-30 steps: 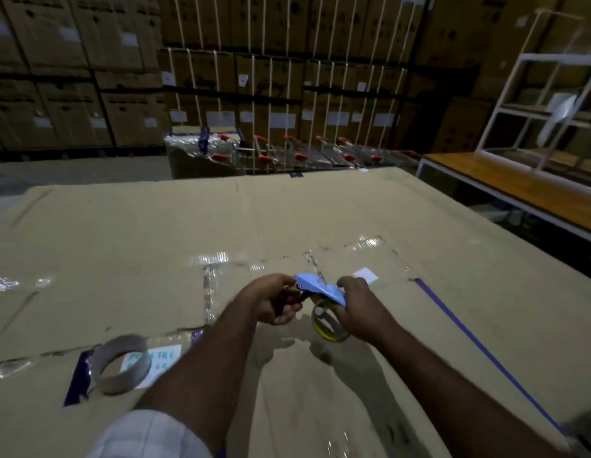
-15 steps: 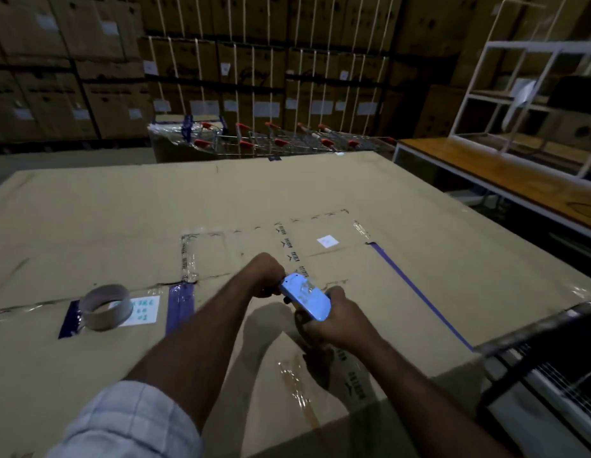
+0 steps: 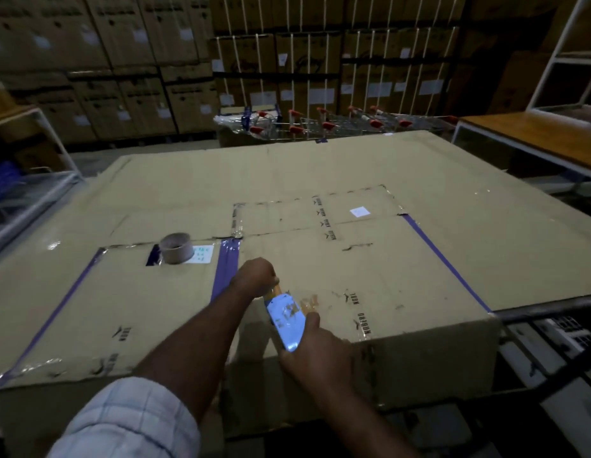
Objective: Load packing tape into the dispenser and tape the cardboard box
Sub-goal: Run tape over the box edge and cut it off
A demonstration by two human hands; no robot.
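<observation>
A blue tape dispenser (image 3: pixel 285 320) lies low over the near part of a large flat cardboard box (image 3: pixel 403 269). My right hand (image 3: pixel 315 352) grips its rear end near the box's front edge. My left hand (image 3: pixel 256 276) is closed on its front end, where a bit of yellowish tape shows. The tape roll inside the dispenser is hidden by my hands. An empty brown tape core (image 3: pixel 176 248) stands on the box to the left, next to a white label and strips of purple tape.
Stacked cartons fill the back wall. Shopping trolleys with red handles (image 3: pixel 323 125) stand behind the box. A wooden-topped table (image 3: pixel 535 133) is at the right, a white rack (image 3: pixel 29 180) at the left, and a dark metal rail (image 3: pixel 551 309) at the box's right front.
My view has pulled back and more of the box's front face shows. Both hands and the dispenser have come toward the near edge of the box, and the dispenser now points away from me.
</observation>
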